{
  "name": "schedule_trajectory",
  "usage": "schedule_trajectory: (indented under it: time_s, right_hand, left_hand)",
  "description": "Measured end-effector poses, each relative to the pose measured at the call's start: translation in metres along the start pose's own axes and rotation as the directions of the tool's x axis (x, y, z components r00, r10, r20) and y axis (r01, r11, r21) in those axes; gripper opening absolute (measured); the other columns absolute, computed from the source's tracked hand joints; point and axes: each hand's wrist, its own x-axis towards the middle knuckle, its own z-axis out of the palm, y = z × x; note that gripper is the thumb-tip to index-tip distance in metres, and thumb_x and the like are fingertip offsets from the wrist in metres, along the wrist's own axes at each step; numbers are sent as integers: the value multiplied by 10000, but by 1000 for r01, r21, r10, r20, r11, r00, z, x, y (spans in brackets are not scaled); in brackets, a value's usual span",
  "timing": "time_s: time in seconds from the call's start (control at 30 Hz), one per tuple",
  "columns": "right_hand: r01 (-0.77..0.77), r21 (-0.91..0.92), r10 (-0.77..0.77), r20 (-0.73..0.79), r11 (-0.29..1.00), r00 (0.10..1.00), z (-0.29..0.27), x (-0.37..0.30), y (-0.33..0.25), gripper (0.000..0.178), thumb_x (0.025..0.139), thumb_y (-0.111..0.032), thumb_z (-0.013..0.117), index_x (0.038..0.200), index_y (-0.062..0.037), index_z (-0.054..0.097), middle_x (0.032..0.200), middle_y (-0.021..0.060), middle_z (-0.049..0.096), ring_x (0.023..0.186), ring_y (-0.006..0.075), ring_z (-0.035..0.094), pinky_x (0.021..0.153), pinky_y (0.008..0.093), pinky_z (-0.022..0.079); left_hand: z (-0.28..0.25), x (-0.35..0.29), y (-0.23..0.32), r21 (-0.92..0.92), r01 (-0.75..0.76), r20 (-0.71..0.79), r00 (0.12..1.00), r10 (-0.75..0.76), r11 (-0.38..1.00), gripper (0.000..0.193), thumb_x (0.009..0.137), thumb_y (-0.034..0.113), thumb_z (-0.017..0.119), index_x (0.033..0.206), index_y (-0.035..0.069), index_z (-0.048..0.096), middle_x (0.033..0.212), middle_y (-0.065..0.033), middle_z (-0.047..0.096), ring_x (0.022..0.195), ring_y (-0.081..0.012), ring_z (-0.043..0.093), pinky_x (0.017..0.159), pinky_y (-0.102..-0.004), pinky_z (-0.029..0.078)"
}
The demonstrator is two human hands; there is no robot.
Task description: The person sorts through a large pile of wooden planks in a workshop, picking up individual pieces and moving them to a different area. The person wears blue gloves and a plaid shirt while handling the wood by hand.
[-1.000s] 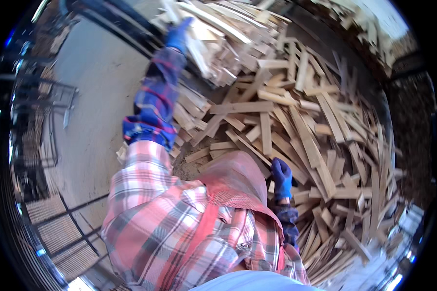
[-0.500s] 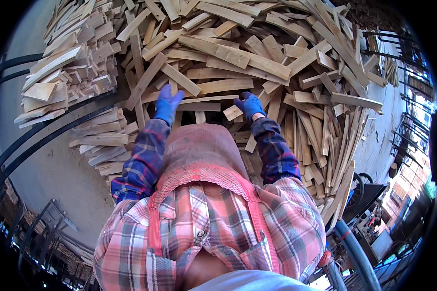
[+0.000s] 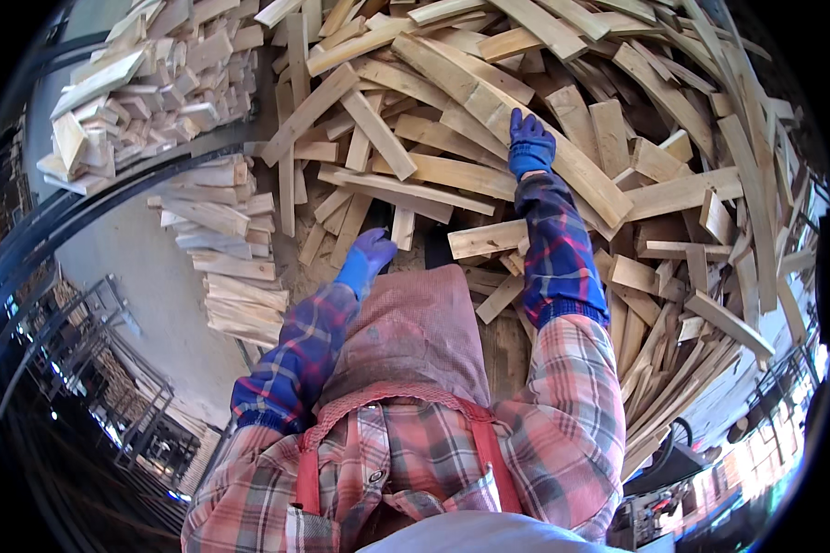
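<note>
My right hand (image 3: 531,146), in a blue glove, reaches out over the heap with its fingers stretched. It lies at a long plank (image 3: 581,179) that slants across the heap; whether it presses on the plank cannot be told. Lower and to the left, my left hand (image 3: 367,258), in a blue-purple glove, hovers near my apron with its fingers apart and nothing in them. The closest wood to it is a short upright-looking board end (image 3: 403,228), below a long narrow board (image 3: 410,193) lying crosswise.
Loose boards of mixed length (image 3: 678,195) pile up ahead and to the right. On the left stand a tall stack of short boards (image 3: 171,83) and a lower stack (image 3: 235,267), with dark curved metal bars (image 3: 92,210) between them. A wheel (image 3: 678,433) shows at lower right.
My right hand has moved forward and right onto the long plank. My left hand has drawn back toward my apron. The whole view has shifted.
</note>
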Motion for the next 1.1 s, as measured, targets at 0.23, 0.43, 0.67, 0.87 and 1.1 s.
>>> schedule_trajectory:
  time_s: [0.23, 0.43, 0.67, 0.87, 1.1]
  right_hand:
    - [-133, 963, -429, 226, 236, 875, -91, -149, -65, 690, 749, -468, 748, 1158, 46, 534, 983, 253, 649, 928, 288, 649, 778, 402, 495]
    - [-46, 969, -669, 201, 242, 716, -104, -230, -89, 814, 787, -349, 779, 1400, 21, 390, 1328, 182, 517, 1220, 294, 507, 1016, 371, 405]
    - [-44, -82, 34, -117, 996, 993, -41, -111, 105, 939, 699, -530, 721, 1439, -84, 353, 1373, 236, 461, 1222, 374, 494, 1037, 429, 388]
    - [34, -66, -22, 171, 997, 985, -67, -86, 134, 908, 694, -529, 716, 1442, -154, 364, 1148, 177, 608, 1049, 353, 613, 859, 448, 501]
    - [-291, 792, -110, 408, 536, 906, -104, -209, 22, 825, 746, -524, 741, 1340, -12, 485, 1128, 196, 649, 1062, 285, 630, 916, 365, 476]
  left_hand:
    - [61, -3, 80, -625, 58, -2, 997, -76, 778, 458, 913, 328, 604, 1316, 143, 487, 1100, -30, 615, 994, -166, 593, 886, -386, 465]
    - [14, -16, -21, -804, -196, -312, 943, -117, 561, 395, 777, 59, 635, 1140, -66, 541, 900, -238, 650, 762, -391, 674, 692, -476, 575]
    - [-280, -44, -124, -206, -283, -805, 593, 2, 937, 399, 808, 213, 728, 1080, -42, 586, 829, -85, 626, 708, -228, 597, 712, -376, 544]
    - [-171, 13, -24, -262, -655, -785, 572, 239, 708, 665, 806, 177, 771, 1345, 45, 405, 1050, -63, 607, 980, -161, 584, 859, -314, 475]
    - [130, 25, 40, -486, 120, 46, 993, -111, 866, 620, 818, 397, 728, 1326, 127, 495, 1210, -90, 603, 1024, -194, 600, 874, -358, 484]
